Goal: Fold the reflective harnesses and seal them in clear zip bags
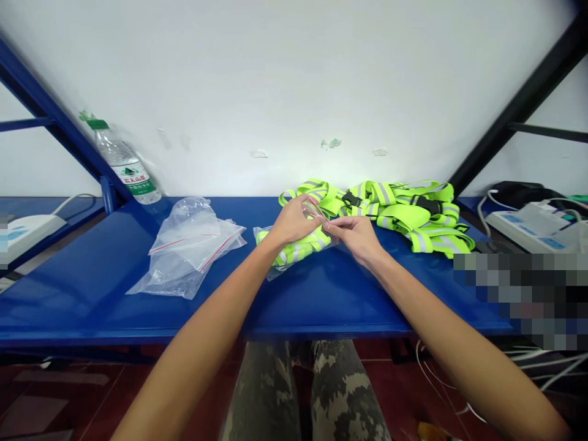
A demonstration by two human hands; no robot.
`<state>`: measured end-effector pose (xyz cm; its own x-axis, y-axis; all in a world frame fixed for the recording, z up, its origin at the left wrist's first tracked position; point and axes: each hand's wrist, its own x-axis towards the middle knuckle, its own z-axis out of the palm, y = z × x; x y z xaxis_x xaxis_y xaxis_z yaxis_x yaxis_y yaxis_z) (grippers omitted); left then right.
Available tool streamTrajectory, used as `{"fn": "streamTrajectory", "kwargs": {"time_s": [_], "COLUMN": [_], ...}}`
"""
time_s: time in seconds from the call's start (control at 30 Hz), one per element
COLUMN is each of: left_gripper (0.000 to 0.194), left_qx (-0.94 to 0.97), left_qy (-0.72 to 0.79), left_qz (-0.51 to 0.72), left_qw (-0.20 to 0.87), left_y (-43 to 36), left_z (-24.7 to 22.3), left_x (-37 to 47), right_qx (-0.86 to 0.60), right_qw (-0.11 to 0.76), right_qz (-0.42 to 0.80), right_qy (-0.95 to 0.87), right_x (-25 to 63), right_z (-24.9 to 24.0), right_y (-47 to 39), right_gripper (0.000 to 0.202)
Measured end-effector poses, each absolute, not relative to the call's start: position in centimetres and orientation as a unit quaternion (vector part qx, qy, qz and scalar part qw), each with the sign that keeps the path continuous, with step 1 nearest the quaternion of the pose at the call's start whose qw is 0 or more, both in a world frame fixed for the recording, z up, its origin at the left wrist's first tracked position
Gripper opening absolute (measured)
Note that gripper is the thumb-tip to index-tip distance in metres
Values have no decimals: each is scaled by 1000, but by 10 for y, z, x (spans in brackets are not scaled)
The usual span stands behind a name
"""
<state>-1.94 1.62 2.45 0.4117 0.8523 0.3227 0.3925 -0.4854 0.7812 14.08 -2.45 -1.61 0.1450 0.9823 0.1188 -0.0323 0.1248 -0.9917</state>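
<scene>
A clear zip-lock bag (276, 269) lies at the middle of the blue table with a folded fluorescent yellow-green strap (298, 250) inside it. The strap has silver reflective stripes. My left hand (294, 222) is closed on the bag's upper left part, its fingertips partly hidden behind the red-lined opening. At the right end of that red line, my right hand (357, 237) pinches the bag's edge between thumb and fingers. Just beyond my hands lies a heap of similar reflective straps (404, 217) with black buckles (427, 204).
Several flat zip-lock bags (184, 245) lie on the blue table (105, 269) to the left. A plastic water bottle (126, 165) leans at the back left by the blue frame. White power strips (528, 229) with cables sit at the right; a white wall stands behind.
</scene>
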Motion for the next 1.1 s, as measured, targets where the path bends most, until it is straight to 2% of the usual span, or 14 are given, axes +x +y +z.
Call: {"fn": "streamTrajectory", "kwargs": {"time_s": [0.23, 0.43, 0.67, 0.87, 1.0, 1.1], "left_gripper": [37, 39, 33, 38, 27, 29], "left_qx": [766, 767, 736, 697, 640, 624], "left_qy": [387, 409, 382, 433, 452, 439], "left_qz": [384, 373, 370, 402, 389, 347], "left_qw": [340, 325, 419, 405, 485, 545], "left_y": [20, 17, 20, 23, 27, 30], "left_z": [20, 21, 19, 20, 26, 28], "left_x": [-16, -14, -17, -19, -26, -32], "right_qx": [-489, -482, -473, -478, -458, -450], "right_qw": [581, 591, 575, 543, 551, 559], "right_qz": [483, 448, 422, 459, 450, 431], "right_qy": [-435, -466, -517, -516, -533, -547], "right_x": [141, 140, 142, 147, 146, 144], "right_z": [-12, -11, -14, -10, -9, -11], "right_y": [-26, -26, -26, -27, -26, -25], "right_gripper": [36, 40, 37, 45, 47, 46]}}
